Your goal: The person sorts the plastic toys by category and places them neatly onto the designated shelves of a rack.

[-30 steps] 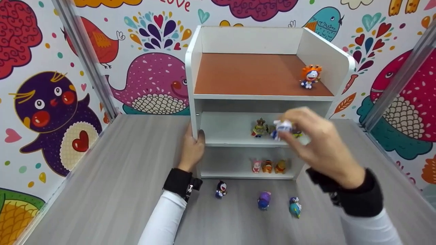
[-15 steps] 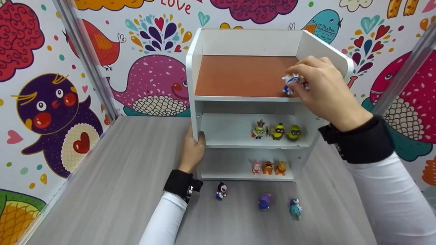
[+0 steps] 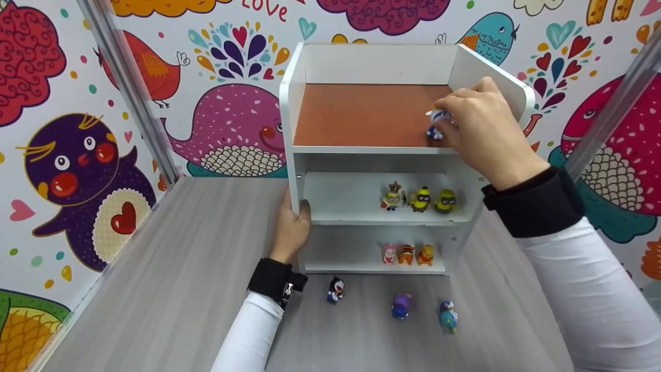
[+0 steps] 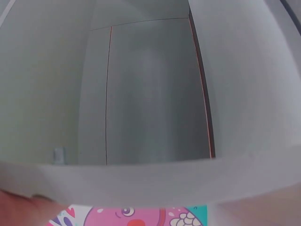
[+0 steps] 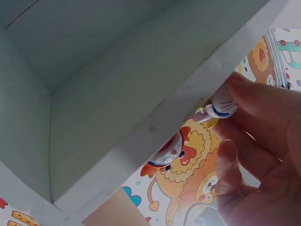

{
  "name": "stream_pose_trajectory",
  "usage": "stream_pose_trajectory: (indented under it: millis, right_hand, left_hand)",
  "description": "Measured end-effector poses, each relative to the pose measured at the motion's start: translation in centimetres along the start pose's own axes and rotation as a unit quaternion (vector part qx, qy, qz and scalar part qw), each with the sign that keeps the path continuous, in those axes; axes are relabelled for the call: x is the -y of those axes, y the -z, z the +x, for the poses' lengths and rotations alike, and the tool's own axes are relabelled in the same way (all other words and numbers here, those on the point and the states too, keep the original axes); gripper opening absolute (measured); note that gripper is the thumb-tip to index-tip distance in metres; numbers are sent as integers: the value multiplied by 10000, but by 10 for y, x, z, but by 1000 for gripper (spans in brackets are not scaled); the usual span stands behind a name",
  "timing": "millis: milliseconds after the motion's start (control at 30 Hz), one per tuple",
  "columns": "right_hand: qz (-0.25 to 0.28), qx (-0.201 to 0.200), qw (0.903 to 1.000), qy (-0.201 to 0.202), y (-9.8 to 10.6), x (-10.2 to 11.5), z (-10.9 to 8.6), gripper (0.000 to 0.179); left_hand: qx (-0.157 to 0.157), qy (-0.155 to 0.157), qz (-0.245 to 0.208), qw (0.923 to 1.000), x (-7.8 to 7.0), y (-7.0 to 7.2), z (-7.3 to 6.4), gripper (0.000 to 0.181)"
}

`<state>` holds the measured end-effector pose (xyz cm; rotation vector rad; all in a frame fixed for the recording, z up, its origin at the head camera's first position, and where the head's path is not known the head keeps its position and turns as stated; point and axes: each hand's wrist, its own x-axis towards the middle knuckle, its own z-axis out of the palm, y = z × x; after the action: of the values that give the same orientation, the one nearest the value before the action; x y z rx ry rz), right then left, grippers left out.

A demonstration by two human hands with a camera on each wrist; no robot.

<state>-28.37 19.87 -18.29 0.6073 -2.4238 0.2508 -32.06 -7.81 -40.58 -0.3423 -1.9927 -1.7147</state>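
Note:
My right hand (image 3: 488, 132) pinches a small white-and-blue figurine (image 3: 435, 123) at the front right of the brown top board (image 3: 361, 113) of a white shelf unit. The figurine stands upright; its feet look to be on or just above the board. In the right wrist view, thumb and fingers hold the white figurine (image 5: 223, 102), and an orange-hooded figurine (image 5: 170, 149) is near it. That one is hidden behind my hand in the head view. My left hand (image 3: 292, 232) grips the unit's left side panel (image 3: 290, 119), thumb on the front edge. The left wrist view mostly shows the shelf interior (image 4: 155, 94).
Three yellow figurines (image 3: 420, 199) stand on the middle shelf, and three more (image 3: 406, 254) on the bottom one. On the grey tabletop in front lie a dark-blue figurine (image 3: 335, 290), a purple one (image 3: 400, 306) and a teal one (image 3: 447, 316). A patterned wall (image 3: 222, 124) stands behind.
My right hand has risen from in front of the middle shelf to the top board with the white-and-blue figurine, then lowered it slightly. The left hand has stayed on the side panel.

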Motion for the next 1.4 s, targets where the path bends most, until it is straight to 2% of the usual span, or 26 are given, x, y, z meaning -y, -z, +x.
stream_pose_trajectory:
  millis: [267, 533, 1000, 1133, 1200, 1400]
  right_hand:
    - [-127, 60, 9999, -78, 0, 2, 4, 29]
    - [-230, 22, 9997, 25, -2, 2, 7, 28]
    - [-124, -75, 9999, -20, 1, 5, 5, 33]
    - [-34, -383, 9992, 44, 6, 10, -3, 37]
    - [74, -661, 9977, 139, 8, 13, -11, 36]
    - [422, -1654, 9840, 513, 4, 23, -51, 35]
  left_hand:
    - [49, 83, 10, 10000, -2, 0, -1, 60]
    - [39, 110, 111, 9999, -2, 1, -1, 60]
    - [48, 249, 117, 9996, -3, 1, -2, 60]
    - [52, 242, 100, 9996, -3, 1, -2, 59]
    - [40, 211, 75, 9997, -3, 1, -3, 57]
    - [49, 39, 128, 9999, -3, 1, -2, 56]
